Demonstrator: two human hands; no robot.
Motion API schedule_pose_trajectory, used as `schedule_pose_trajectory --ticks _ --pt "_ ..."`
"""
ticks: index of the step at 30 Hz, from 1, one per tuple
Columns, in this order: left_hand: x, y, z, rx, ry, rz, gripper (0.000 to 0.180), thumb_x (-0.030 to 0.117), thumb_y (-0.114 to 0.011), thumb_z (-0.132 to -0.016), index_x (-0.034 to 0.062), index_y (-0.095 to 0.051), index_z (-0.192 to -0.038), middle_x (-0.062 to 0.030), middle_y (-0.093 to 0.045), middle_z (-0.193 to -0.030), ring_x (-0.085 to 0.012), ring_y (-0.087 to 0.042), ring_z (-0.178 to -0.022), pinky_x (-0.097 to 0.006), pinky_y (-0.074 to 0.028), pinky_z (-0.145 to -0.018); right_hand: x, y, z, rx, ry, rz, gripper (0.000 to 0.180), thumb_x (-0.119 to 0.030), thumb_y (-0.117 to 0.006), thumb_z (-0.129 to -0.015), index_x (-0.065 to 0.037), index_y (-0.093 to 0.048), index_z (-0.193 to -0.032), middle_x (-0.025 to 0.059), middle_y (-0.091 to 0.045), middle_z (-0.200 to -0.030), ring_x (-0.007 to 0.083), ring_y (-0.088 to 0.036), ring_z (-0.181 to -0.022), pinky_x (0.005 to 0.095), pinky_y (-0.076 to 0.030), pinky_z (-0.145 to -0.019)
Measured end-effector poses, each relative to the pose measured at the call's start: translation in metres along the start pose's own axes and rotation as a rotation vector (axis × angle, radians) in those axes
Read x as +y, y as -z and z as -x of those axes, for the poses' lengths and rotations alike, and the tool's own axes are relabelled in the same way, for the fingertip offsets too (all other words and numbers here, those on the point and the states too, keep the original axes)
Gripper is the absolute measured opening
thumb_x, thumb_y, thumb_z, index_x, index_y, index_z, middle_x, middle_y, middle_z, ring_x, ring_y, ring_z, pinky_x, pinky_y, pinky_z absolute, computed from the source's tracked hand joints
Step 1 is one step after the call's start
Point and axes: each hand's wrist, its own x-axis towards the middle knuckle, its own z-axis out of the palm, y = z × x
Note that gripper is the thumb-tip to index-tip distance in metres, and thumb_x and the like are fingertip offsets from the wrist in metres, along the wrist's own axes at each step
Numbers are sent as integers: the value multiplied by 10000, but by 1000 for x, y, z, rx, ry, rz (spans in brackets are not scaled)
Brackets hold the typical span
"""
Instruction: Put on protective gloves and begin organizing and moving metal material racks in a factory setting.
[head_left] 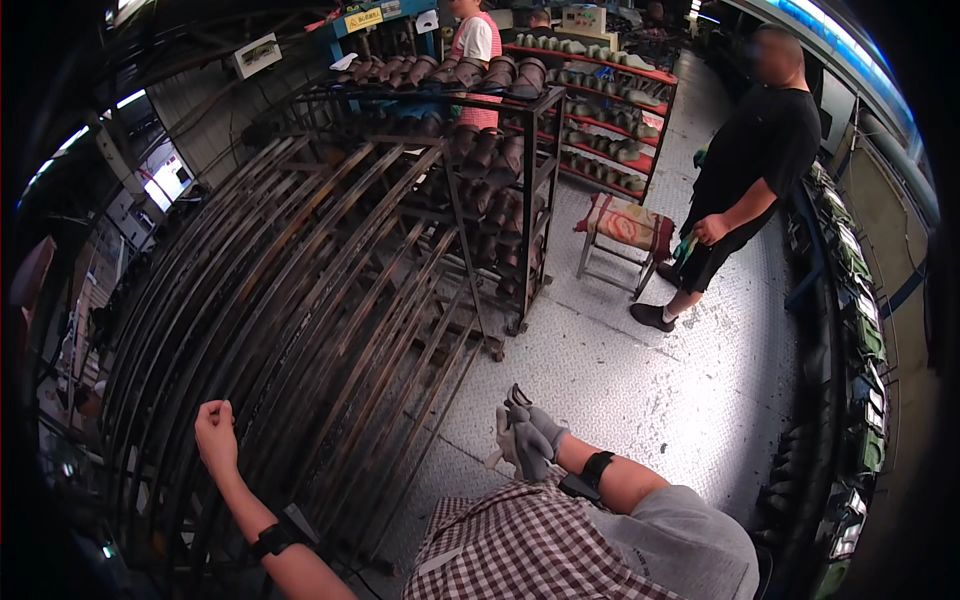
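My left hand is bare, with its fingers curled closed and nothing showing in them. It is held up in front of the bars of a large metal rack; I cannot tell whether it touches them. My right hand, in a grey work glove, is closed near my waist. Out of its top pokes a small dark tool with a curved, loop-like tip, its kind unclear. A pale, limp cloth piece that looks like a loose glove hangs beside the same hand. Below it is my checked apron.
Behind the bare rack stands a wheeled rack full of brown shoe-shaped pieces. Red shelves with pale ones stand farther back. A person in black stands by a padded stool. Green-and-black machinery lines the right side.
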Motion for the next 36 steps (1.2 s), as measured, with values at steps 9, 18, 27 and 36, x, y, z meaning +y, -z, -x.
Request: schedule_pose_trajectory --ticks 9,18,27,36 --pt "-6 -1 -6 -2 -8 -7 256 297 -632 -893 61 -653 -987 -59 -637 -725 -181 -611 -697 -341 -453 -672 3 -11 -4 224 111 163 341 -308 -387 -985 -94 -606 -836 82 -663 -1001 294 -593 -899 493 -466 -877" --pt "-8 -14 -9 -20 -9 6 246 289 -611 -904 68 -652 -1001 -53 -636 -739 -171 -599 -703 -339 -455 -687 -12 25 -28 86 -91 91 397 -388 -349 -992 -144 -591 -792 17 -681 -1001 306 -602 -858 589 -427 -863" --pt "2 -19 -9 -13 7 -20 240 277 -604 -909 52 -646 -980 -57 -629 -731 -165 -596 -696 -336 -455 -674 -12 20 -23 38 165 479 122 -95 -494 -944 -45 -595 -989 87 -625 -931 209 -610 -815 391 -516 -731" --pt "-6 -23 -14 10 -67 52 215 226 -608 -908 14 -634 -931 -46 -578 -672 -133 -529 -623 -311 -427 -615 -16 6 -20 20 -83 -17 351 -359 -422 -983 -166 -612 -759 -29 -691 -913 262 -617 -880 645 -319 -1036"
